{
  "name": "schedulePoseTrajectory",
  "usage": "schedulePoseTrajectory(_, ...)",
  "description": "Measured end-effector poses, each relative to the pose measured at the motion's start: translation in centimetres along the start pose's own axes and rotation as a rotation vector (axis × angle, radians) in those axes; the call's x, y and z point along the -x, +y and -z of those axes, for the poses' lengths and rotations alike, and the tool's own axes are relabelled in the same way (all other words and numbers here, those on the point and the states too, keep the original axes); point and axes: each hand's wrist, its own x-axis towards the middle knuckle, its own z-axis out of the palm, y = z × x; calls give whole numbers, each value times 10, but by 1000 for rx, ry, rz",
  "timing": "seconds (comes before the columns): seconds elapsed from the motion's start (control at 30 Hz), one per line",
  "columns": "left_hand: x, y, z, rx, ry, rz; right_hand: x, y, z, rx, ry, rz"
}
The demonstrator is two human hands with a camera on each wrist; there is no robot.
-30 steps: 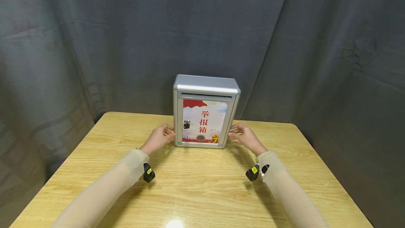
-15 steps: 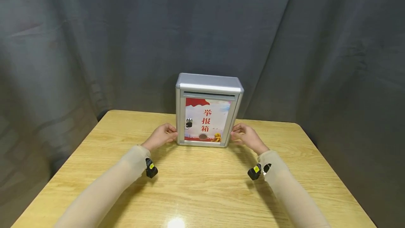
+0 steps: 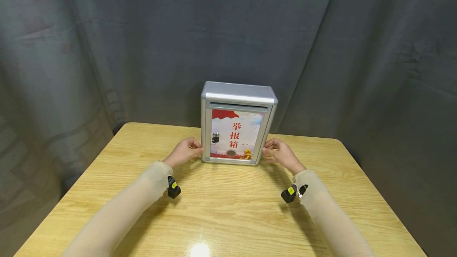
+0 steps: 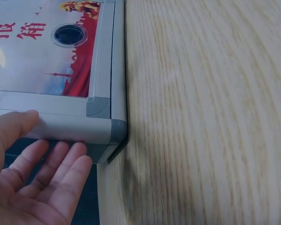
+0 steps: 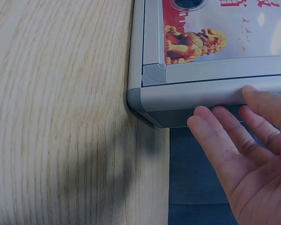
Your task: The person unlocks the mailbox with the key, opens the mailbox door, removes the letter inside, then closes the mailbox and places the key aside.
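A silver-grey metal report box (image 3: 236, 130) stands upright near the back edge of the table. Its front carries red Chinese characters, a small lock (image 3: 215, 138) at the left, a round window (image 3: 231, 153) low down and a slot along the top. My left hand (image 3: 184, 152) is at the box's lower left side; in the left wrist view the thumb (image 4: 23, 121) rests on the front edge and the fingertips (image 4: 79, 149) touch the side wall. On the lower right side my right hand (image 3: 282, 154) mirrors it, thumb (image 5: 249, 90) at the front edge, fingers lightly bent along the side.
The wooden table (image 3: 228, 209) spreads in front of the box, with rounded back corners. Dark grey curtains (image 3: 228, 27) hang close behind the box and at both sides. A small black wrist camera (image 3: 173, 187) sits under the left sleeve, another black camera (image 3: 288, 194) by the right.
The head view has shifted a little, so the table, box and hands all appear slightly farther right. Both hands keep their places at the box's sides.
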Motion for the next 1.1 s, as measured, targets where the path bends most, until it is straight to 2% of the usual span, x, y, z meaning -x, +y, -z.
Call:
schedulePoseTrajectory(0.23, 1, 2, 0, 1, 13, 1, 0, -2, 2, 12, -13, 9)
schedulePoseTrajectory(0.33, 1, 2, 1, 6, 11, 6, 1, -4, 4, 4, -40, 12)
schedulePoseTrajectory(0.4, 1, 3, 2, 11, 4, 15, 4, -8, 7, 27, -77, -17)
schedulePoseTrajectory(0.47, 1, 3, 3, 19, -4, 28, 8, -13, 9, 79, -159, -66)
schedulePoseTrajectory(0.57, 0, 4, 5, 53, -19, 45, 15, -26, 7, 176, -324, -135)
schedulePoseTrajectory(0.63, 0, 5, 7, 70, -24, 50, 19, -35, 1, 207, -430, -132)
schedulePoseTrajectory(0.7, 0, 5, 8, 87, -24, 57, 21, -46, -9, 191, -484, -111)
schedulePoseTrajectory(0.83, 0, 4, 8, 103, -28, 63, 20, -67, -34, 30, -516, -88)
schedulePoseTrajectory(1.0, -2, 1, 5, 110, -42, 60, 14, -85, -65, -287, -474, -150)
schedulePoseTrajectory(1.1, -3, 0, 4, 104, -40, 59, 10, -91, -81, -427, -420, -200)
